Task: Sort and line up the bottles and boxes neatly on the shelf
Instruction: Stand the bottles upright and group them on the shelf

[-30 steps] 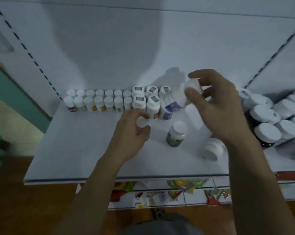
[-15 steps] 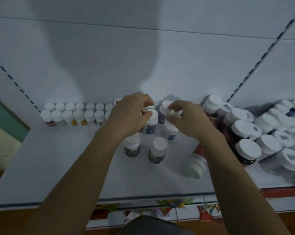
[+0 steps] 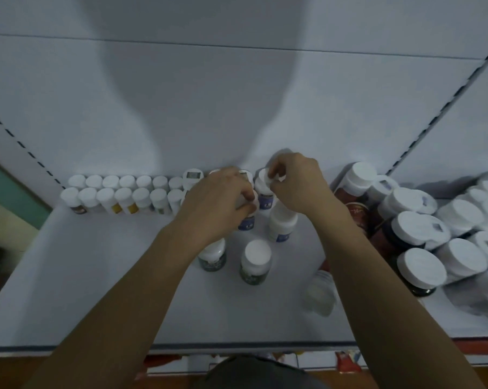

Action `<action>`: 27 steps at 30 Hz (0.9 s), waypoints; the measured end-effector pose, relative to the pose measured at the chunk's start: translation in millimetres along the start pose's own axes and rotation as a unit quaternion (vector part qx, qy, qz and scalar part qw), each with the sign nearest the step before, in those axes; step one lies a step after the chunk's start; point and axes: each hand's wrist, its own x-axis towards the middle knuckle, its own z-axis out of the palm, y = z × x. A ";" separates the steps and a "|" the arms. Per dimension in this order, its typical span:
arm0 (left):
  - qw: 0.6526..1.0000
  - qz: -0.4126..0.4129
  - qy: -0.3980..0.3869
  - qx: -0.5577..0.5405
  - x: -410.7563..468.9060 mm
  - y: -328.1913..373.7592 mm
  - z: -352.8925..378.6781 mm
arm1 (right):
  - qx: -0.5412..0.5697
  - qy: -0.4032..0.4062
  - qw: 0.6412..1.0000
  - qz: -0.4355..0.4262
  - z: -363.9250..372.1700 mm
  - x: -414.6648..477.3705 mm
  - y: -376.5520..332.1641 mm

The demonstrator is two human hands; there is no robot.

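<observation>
White shelf [image 3: 97, 276], bottles [image 3: 266, 195] half under hands [image 3: 217, 203]

Small white-capped bottles [image 3: 119, 192] stood in two tidy rows at centre left of the shelf [image 3: 97, 290]. Blue-labelled bottles [image 3: 282, 220] and two green-labelled bottles [image 3: 255, 262] stood loose at centre. A fallen bottle [image 3: 320, 290], perhaps red-labelled, lay lower right.

Shop, pharmacy or supplement type. White metal retail shelf [image 3: 97, 276] with flat back panel [image 3: 181, 108]. Slotted uprights [image 3: 433, 119] run up either side. Many near-identical small white-capped bottles [image 3: 125, 192] stand two deep along back, labels facing out. Bigger dark jars with white lids [image 3: 422, 265] bunched at right, same product repeated. Lower shelf [image 3: 346, 357] under front edge holds colourful packets.
</observation>
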 end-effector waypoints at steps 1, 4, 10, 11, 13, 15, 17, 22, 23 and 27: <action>1.000 -0.001 0.001 0.001 0.6 0.1 0.3 | 0.005 0.000 1.000 0.003 0.5 0.5 0.2; 1.000 0.001 0.003 0.003 4.5 -0.1 1.4 | 0.017 -0.006 1.000 -0.001 -0.1 1.1 1.0; 0.999 0.032 -0.005 -0.009 10.6 -6.4 2.7 | 0.071 0.004 0.997 -0.008 -12.7 -14.9 8.6; 0.999 0.037 -0.007 -0.017 10.4 -8.5 2.7 | 0.076 -0.001 0.997 -0.015 -17.6 -21.0 11.3; 0.999 0.043 -0.003 -0.033 9.2 -11.3 3.4 | 0.073 -0.055 0.995 -0.033 -28.3 -34.0 18.7; 0.998 0.036 0.006 -0.041 7.2 -11.6 4.1 | 0.040 -0.136 0.989 -0.052 -32.6 -46.0 25.1; 0.999 0.033 0.010 -0.040 6.3 -11.4 4.4 | 0.018 -0.158 0.985 -0.065 -27.6 -52.1 30.4; 0.998 0.049 -0.017 -0.041 6.9 -12.7 4.4 | 0.043 -0.085 0.994 -0.062 -12.9 -53.7 28.7; 0.998 0.048 -0.018 -0.041 6.6 -12.3 4.0 | 0.040 -0.078 0.994 -0.061 -10.1 -52.7 28.3; 0.999 0.028 -0.014 -0.022 5.3 -7.6 4.6 | 0.030 -0.056 0.996 -0.057 -2.8 -49.6 26.8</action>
